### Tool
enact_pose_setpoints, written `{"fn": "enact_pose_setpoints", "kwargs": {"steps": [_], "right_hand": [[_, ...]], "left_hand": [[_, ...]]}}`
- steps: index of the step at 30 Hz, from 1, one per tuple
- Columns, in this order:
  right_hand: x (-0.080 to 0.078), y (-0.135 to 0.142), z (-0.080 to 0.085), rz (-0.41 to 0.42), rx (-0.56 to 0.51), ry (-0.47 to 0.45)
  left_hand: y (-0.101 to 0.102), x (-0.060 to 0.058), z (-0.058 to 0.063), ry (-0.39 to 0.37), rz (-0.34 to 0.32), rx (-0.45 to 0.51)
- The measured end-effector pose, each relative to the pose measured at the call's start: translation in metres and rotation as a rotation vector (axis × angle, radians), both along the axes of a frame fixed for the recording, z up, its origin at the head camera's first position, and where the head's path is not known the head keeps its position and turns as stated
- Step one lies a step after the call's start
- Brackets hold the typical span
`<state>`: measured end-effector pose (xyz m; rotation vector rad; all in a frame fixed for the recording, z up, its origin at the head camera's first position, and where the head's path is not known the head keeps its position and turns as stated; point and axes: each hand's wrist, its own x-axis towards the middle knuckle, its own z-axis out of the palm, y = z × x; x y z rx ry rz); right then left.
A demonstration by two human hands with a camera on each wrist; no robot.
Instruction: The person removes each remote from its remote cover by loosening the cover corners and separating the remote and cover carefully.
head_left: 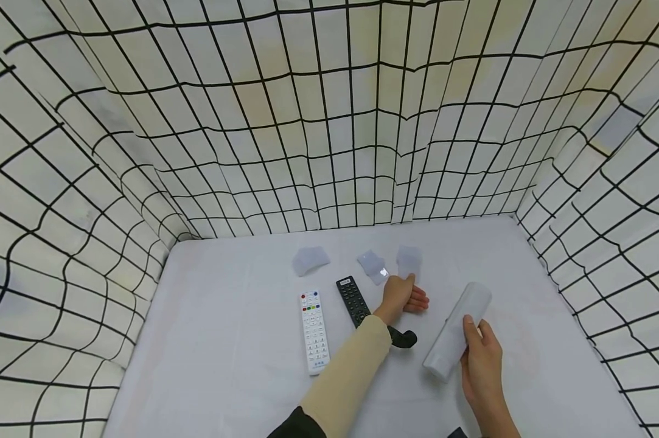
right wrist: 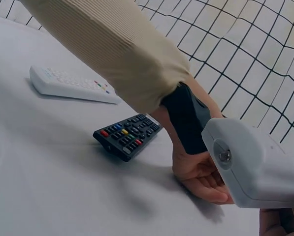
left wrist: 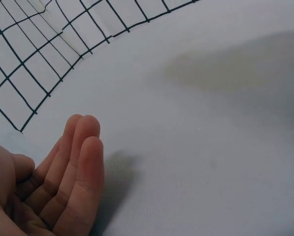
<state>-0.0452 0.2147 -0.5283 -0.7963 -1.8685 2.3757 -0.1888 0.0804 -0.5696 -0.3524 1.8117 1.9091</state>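
My right hand (head_left: 482, 359) grips a white remote control (head_left: 452, 340), thumb on its face; its end with a small clear emitter shows in the right wrist view. My left hand (head_left: 401, 296) reaches across in front of it, thumb tip at the lower edge of a translucent plastic piece (head_left: 409, 258). In the left wrist view, the left fingers (left wrist: 82, 182) are loosely bent and hold nothing. Left of that hand lies a black remote control (head_left: 353, 299), partly covered by the forearm. Further left lies another white remote control (head_left: 314, 333) with coloured buttons.
Two more translucent plastic pieces, one at the back left (head_left: 310, 260) and one in the middle (head_left: 373, 266), lie on the white table (head_left: 214, 340). Black wire grid (head_left: 329, 121) over white sheeting stands at the back and both sides. A black band (right wrist: 188, 118) circles the left wrist.
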Motion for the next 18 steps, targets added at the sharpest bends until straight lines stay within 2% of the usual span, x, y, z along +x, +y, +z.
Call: {"fn": "enact_pose_setpoints", "kwargs": {"steps": [4,8,13,18], "right_hand": [[0.0,0.001,0.001,-0.012,0.054,0.056],[0.001,0.003,0.003,-0.005,0.204,0.118],[0.003,0.0,0.01,-0.003,0.374,0.232],[0.005,-0.006,0.017,0.059,0.554,0.43]], "left_hand": [[-0.007,0.008,0.002,0.043,-0.026,0.0],[-0.014,0.017,0.012,0.093,-0.092,-0.069],[-0.029,0.029,0.03,0.132,-0.233,-0.121],[-0.051,0.04,0.046,0.136,-0.377,-0.082]]}}
